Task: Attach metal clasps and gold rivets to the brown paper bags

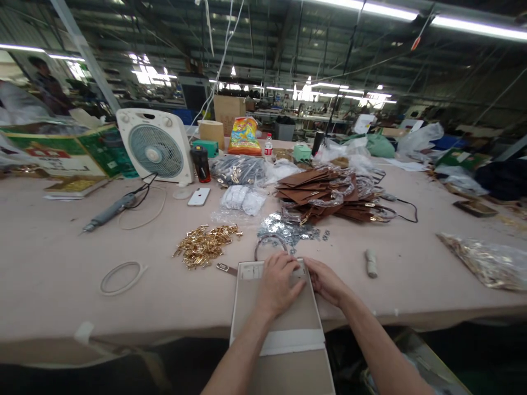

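A flat beige panel with pale edges [275, 312] lies over the table's front edge, its near part reaching toward me. My left hand [280, 282] rests on its far end with the fingers bent downward; what lies under the fingertips is hidden. At the panel's far right corner is my right hand [327, 281], its fingers curled around the edge and partly out of sight. A thin looped handle [269, 238] rises behind the panel. From its left side sticks a brown strap with a metal fitting [225, 268].
Gold metal fittings [203, 246] and flat silver plates [284, 227] lie in heaps beyond the panel. Behind them are stacked brown pieces [325, 195]. A screwdriver-like corded tool [111, 211], a phone [198, 197] and a fan [154, 147] stand or lie left.
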Motion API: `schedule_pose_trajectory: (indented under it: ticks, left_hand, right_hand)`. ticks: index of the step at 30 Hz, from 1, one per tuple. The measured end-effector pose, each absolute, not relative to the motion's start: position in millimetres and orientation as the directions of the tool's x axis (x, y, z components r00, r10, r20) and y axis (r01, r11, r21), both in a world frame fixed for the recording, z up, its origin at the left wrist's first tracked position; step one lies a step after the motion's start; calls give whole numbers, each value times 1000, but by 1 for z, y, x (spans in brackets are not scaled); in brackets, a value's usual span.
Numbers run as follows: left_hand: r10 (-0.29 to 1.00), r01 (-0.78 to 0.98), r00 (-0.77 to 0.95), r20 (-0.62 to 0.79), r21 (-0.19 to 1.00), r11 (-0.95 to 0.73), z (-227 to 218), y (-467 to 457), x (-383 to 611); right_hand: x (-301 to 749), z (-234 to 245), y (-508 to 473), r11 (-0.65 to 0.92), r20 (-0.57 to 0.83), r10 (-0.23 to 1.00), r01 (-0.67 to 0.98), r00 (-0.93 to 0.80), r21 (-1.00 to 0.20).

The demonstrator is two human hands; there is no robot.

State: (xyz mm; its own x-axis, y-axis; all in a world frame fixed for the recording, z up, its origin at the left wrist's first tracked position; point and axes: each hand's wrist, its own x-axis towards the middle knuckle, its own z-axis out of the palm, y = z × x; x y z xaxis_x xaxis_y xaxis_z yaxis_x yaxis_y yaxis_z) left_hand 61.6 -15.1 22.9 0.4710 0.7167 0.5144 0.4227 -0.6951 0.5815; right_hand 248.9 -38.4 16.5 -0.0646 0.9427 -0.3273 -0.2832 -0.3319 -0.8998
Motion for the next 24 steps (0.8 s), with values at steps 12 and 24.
schedule_pose_trajectory:
  ticks: [12,24]
  left_hand:
    - [724,401,440,530,606,-687,21,-12,60]
    - [751,417,405,521,626,-659,10,-7,65]
  right_hand:
    - [233,-8,-42,-35,-202,940,-512,275,-858]
    - [239,-15,-43,30,17,904,-22,428,-999]
